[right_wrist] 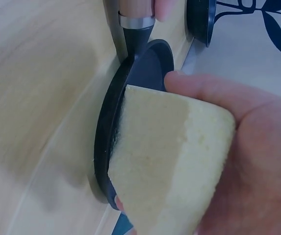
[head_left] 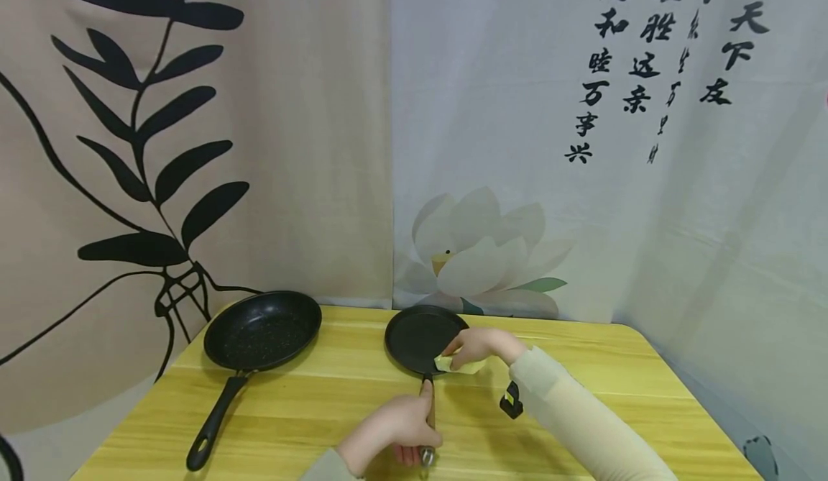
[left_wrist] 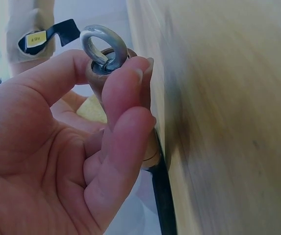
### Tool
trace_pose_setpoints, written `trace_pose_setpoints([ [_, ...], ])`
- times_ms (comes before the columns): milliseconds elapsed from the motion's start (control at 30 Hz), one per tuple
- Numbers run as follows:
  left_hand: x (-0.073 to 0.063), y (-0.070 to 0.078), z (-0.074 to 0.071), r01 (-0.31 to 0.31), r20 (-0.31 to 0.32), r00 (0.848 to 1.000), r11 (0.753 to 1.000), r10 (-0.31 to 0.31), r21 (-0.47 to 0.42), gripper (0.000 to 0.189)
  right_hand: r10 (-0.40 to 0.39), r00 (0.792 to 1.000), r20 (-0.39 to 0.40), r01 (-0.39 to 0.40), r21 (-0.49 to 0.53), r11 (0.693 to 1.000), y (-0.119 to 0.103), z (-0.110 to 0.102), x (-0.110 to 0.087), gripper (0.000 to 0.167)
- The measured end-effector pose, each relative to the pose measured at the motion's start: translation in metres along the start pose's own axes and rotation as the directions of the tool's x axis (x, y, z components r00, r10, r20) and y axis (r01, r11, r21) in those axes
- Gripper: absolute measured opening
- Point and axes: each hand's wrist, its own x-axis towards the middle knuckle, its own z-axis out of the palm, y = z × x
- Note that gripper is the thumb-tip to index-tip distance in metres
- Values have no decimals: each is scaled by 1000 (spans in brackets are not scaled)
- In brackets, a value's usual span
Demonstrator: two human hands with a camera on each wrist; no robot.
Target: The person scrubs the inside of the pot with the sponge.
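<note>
Left grip (head_left: 409,421): we see it holding the small pan (head_left: 415,333) by its wooden handle (right_wrist: 136,7), fingers curled round near the metal ring (left_wrist: 103,46).
Right grip (head_left: 475,344): we see it pinching a pale yellow sponge (right_wrist: 165,152).
Sponge: at the small pan's rim, right of the handle in our head view.
Small pan: on the tabletop (head_left: 582,366), handle towards us.
Large pan (head_left: 264,328): to the left, well apart, untouched by us.
</note>
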Motion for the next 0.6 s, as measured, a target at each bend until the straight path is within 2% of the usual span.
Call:
trace_pose_setpoints([
  [600,4,-2,-1,-11,25,1000,1000,11,3,91,-99,995,-30,100,19,995,-6,7,4,39],
])
